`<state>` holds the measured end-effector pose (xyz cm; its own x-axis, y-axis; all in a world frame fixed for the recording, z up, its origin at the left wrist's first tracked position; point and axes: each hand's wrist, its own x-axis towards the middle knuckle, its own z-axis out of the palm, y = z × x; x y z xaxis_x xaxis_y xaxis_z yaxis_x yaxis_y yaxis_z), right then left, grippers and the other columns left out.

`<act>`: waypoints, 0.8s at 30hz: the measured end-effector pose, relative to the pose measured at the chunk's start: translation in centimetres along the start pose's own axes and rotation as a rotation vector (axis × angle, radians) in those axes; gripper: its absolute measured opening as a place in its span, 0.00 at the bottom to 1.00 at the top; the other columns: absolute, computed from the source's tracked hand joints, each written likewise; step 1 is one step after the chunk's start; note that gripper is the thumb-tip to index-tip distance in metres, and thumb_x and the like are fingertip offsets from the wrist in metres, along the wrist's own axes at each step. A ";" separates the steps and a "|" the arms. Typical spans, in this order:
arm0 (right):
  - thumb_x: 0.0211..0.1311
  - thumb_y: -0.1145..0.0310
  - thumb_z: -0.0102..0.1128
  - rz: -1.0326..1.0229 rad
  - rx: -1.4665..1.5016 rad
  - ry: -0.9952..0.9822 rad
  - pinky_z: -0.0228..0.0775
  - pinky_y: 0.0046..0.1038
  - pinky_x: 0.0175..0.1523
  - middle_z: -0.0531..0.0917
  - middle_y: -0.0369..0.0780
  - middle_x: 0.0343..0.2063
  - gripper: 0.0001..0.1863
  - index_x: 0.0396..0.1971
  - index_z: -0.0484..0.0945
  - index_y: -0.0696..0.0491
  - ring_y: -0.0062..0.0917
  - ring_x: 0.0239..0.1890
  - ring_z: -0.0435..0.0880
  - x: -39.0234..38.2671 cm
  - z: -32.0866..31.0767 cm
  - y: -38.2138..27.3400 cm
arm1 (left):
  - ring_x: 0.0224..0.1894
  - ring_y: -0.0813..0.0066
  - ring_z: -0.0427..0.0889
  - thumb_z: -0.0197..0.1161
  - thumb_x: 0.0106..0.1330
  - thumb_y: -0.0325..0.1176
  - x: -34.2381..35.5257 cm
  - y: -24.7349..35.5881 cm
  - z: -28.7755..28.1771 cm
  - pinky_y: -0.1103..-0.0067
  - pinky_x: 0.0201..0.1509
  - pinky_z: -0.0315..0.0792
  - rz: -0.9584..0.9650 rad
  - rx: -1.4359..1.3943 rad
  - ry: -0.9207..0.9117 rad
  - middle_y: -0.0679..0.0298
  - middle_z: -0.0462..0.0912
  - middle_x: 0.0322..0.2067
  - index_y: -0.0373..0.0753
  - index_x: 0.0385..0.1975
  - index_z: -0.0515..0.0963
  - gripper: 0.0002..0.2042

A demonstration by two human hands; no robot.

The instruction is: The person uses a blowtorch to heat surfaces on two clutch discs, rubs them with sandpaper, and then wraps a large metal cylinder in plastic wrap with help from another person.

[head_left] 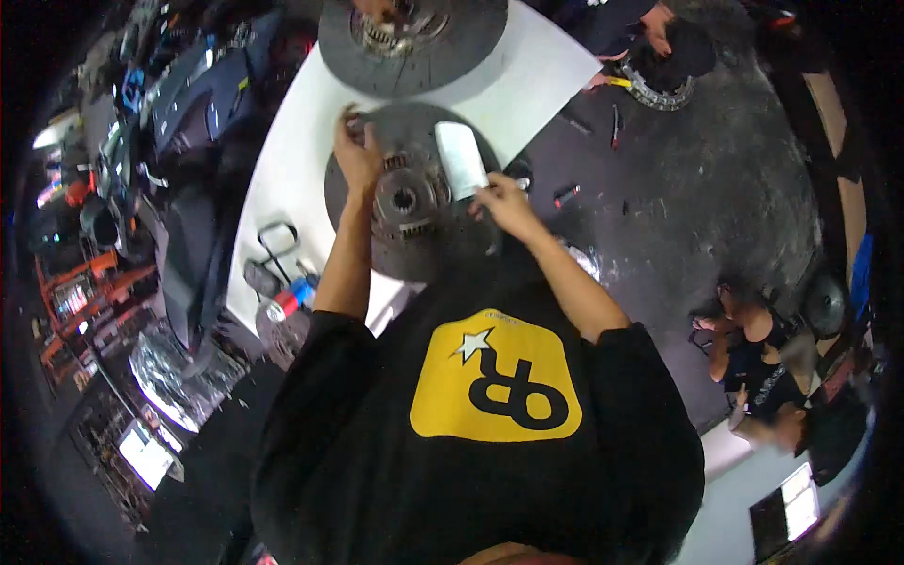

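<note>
In front of me a large dark clutch disc [414,247], with a splined hub and springs at its centre, lies on a white table [275,179]. My left hand [358,155] is over the upper left rim of the disc. Its fingers are bent and apart, and I see nothing held in them. With its fingers closed, my right hand [507,201] pinches the lower end of a pale rectangular sheet [460,160]. That sheet slants over the right part of the disc; whether it touches the surface, I cannot tell.
Beyond lies a second clutch disc [424,61], with another person's hand [377,9] on it. A red and blue can [290,299] stands at the table's left. Parked motorcycles [202,94] line the left. People crouch at the right, and tools [567,196] lie on the dark floor.
</note>
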<state>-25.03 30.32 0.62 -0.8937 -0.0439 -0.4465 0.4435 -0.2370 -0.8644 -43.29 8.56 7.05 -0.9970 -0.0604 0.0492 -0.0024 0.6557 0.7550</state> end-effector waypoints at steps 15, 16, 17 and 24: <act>0.76 0.66 0.59 0.070 -0.329 0.139 0.73 0.24 0.49 0.85 0.36 0.32 0.09 0.46 0.77 0.57 0.20 0.39 0.85 -13.0 -7.7 1.6 | 0.32 0.80 0.80 0.64 0.73 0.38 -34.5 -13.3 -11.1 0.82 0.31 0.71 -0.800 -0.393 -0.094 0.63 0.88 0.36 0.35 0.53 0.83 0.16; 0.76 0.66 0.59 0.067 -0.344 0.142 0.73 0.24 0.49 0.85 0.36 0.32 0.09 0.46 0.77 0.57 0.20 0.39 0.85 -13.2 -7.2 2.8 | 0.32 0.79 0.81 0.64 0.73 0.39 -34.5 -12.6 -10.6 0.81 0.32 0.71 -0.765 -0.382 -0.176 0.63 0.88 0.36 0.35 0.51 0.84 0.16; 0.76 0.67 0.59 0.032 -0.318 0.142 0.74 0.24 0.49 0.85 0.37 0.34 0.09 0.47 0.77 0.57 0.20 0.39 0.85 -13.7 -6.7 3.9 | 0.32 0.79 0.81 0.64 0.73 0.39 -34.8 -12.8 -10.0 0.81 0.32 0.71 -0.764 -0.397 -0.181 0.63 0.88 0.36 0.35 0.51 0.84 0.16; 0.75 0.68 0.57 0.073 -0.419 0.268 0.74 0.25 0.44 0.84 0.37 0.32 0.11 0.49 0.77 0.58 0.20 0.34 0.82 -19.2 -2.3 5.5 | 0.35 0.76 0.83 0.66 0.72 0.43 -34.3 -11.2 -8.0 0.77 0.41 0.75 -0.339 -0.300 -0.471 0.60 0.89 0.33 0.29 0.42 0.86 0.19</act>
<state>-5.29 32.08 3.89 -0.8351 0.2181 -0.5050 0.5421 0.1701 -0.8229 -8.44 -2.74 2.08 -0.8724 0.1539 -0.4640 -0.3689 0.4155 0.8314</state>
